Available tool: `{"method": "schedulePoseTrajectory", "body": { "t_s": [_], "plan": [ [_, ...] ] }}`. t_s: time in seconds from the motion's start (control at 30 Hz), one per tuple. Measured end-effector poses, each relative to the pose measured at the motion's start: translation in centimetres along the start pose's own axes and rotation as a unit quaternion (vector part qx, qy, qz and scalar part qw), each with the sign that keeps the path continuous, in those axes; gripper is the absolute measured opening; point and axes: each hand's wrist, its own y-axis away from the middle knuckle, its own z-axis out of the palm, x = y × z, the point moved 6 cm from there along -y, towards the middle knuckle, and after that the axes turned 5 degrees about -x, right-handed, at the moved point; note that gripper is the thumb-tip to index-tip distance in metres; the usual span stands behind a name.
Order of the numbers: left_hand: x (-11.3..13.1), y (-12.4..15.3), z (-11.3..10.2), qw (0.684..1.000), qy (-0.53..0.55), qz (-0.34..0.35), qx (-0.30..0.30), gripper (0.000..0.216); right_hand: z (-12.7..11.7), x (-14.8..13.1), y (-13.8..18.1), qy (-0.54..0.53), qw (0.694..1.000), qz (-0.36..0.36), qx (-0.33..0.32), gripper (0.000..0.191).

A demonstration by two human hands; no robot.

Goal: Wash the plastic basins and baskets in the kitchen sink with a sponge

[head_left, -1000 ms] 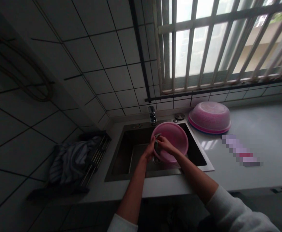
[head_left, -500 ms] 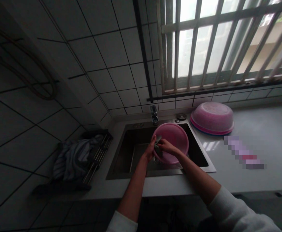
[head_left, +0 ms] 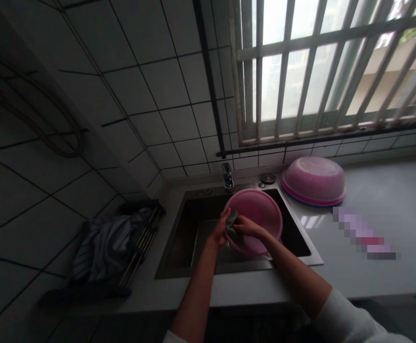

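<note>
A pink plastic basin (head_left: 261,212) sits tilted in the steel sink (head_left: 190,224), its inside turned up toward me. My left hand (head_left: 220,229) is closed on the basin's left rim. A grey-green cloth (head_left: 231,220) lies over that same rim, between my two hands. My right hand (head_left: 246,226) has its fingers closed on the cloth and presses it against the inside of the rim. Behind the basin stands a chrome faucet (head_left: 227,175).
Upturned pink and blue basins (head_left: 313,180) are stacked on the white counter (head_left: 408,200) at the right. A blurred-out lilac item (head_left: 360,231) lies in front of them. On the left, a striped grey cloth (head_left: 111,245) rests on a dark rack (head_left: 142,250). A round drain strainer (head_left: 268,178) sits by the faucet.
The whole view has shifted, so the sink and counter appear slightly lower. My hands stay at the basin's left rim, and more of the cloth shows between them.
</note>
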Motion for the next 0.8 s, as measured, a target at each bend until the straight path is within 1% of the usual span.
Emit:
{"method": "schedulePoseTrajectory", "body": {
  "t_s": [0.03,0.07,0.13,0.17,0.2,0.23,0.27,0.33,0.37,0.4,0.43,0.47,0.5,0.53,0.57,0.63,0.67,0.7,0.73,0.77,0.8],
  "plan": [
    [-0.1,0.0,0.2,1.0,-0.002,-0.006,0.002,0.045,-0.4,-0.1,-0.1,0.0,0.999,-0.011,0.039,0.023],
    [-0.3,0.0,0.5,1.0,-0.007,-0.011,0.002,0.045,-1.1,-0.3,-0.1,-0.003,0.996,-0.022,0.092,0.022],
    [-0.6,-0.1,1.2,1.0,-0.018,-0.011,-0.002,0.045,-2.7,-0.7,0.1,-0.011,0.979,-0.039,0.198,0.021],
    [-0.6,-0.1,1.4,1.0,-0.024,-0.009,-0.005,0.046,-3.2,-0.8,0.3,-0.014,0.972,-0.044,0.231,0.021],
    [-0.6,0.0,1.6,1.0,-0.029,-0.006,-0.008,0.048,-3.5,-1.0,0.4,-0.014,0.97,-0.044,0.238,0.021],
    [-0.6,0.0,1.7,0.999,-0.032,-0.002,-0.008,0.05,-3.4,-1.1,0.4,-0.011,0.975,-0.039,0.218,0.02],
    [-0.5,0.1,1.5,0.999,-0.035,-0.001,-0.005,0.052,-3.0,-1.2,0.4,-0.007,0.983,-0.032,0.178,0.019],
    [-0.3,0.3,1.0,0.999,-0.04,-0.01,0.009,0.059,-1.7,-1.3,0.3,0.005,0.997,-0.008,0.075,0.017],
    [-0.2,0.4,0.6,0.999,-0.043,-0.015,0.018,0.063,-1.0,-1.2,0.4,0.011,1.0,0.006,0.027,0.016],
    [-0.1,0.5,0.3,0.998,-0.045,-0.02,0.027,0.066,-0.4,-1.1,0.4,0.014,1.0,0.017,-0.009,0.015],
    [-0.1,0.6,0.0,0.998,-0.047,-0.023,0.033,0.068,0.1,-1.1,0.4,0.014,0.999,0.024,-0.031,0.014],
    [-0.1,0.7,-0.1,0.998,-0.049,-0.023,0.036,0.069,0.2,-1.1,0.3,0.011,0.999,0.026,-0.032,0.014],
    [-0.1,0.7,-0.1,0.998,-0.051,-0.022,0.035,0.069,0.1,-1.2,0.2,0.004,1.0,0.02,-0.013,0.014],
    [-0.1,0.7,0.1,0.998,-0.053,-0.018,0.031,0.067,-0.3,-1.3,0.1,-0.007,1.0,0.007,0.027,0.015],
    [-0.2,0.7,0.3,0.998,-0.054,-0.013,0.022,0.065,-1.1,-1.5,0.0,-0.018,0.996,-0.01,0.084,0.017],
    [-0.3,0.5,1.1,0.998,-0.056,-0.006,-0.005,0.063,-3.0,-1.6,0.4,-0.035,0.974,-0.035,0.223,0.021],
    [-0.4,0.4,1.4,0.998,-0.058,-0.002,-0.02,0.062,-3.8,-1.6,0.7,-0.04,0.959,-0.038,0.279,0.022],
    [-0.4,0.4,1.7,0.998,-0.061,0.002,-0.032,0.062,-4.3,-1.5,0.9,-0.042,0.948,-0.035,0.312,0.023],
    [-0.4,0.4,1.8,0.997,-0.066,0.006,-0.038,0.062,-4.4,-1.5,1.0,-0.041,0.947,-0.028,0.318,0.024],
    [-0.3,0.4,1.7,0.997,-0.072,0.01,-0.036,0.063,-4.3,-1.4,0.9,-0.037,0.955,-0.021,0.295,0.024],
    [-0.1,0.4,1.4,0.996,-0.079,0.012,-0.029,0.064,-3.7,-1.4,0.7,-0.033,0.969,-0.016,0.246,0.023]
  ]
}}
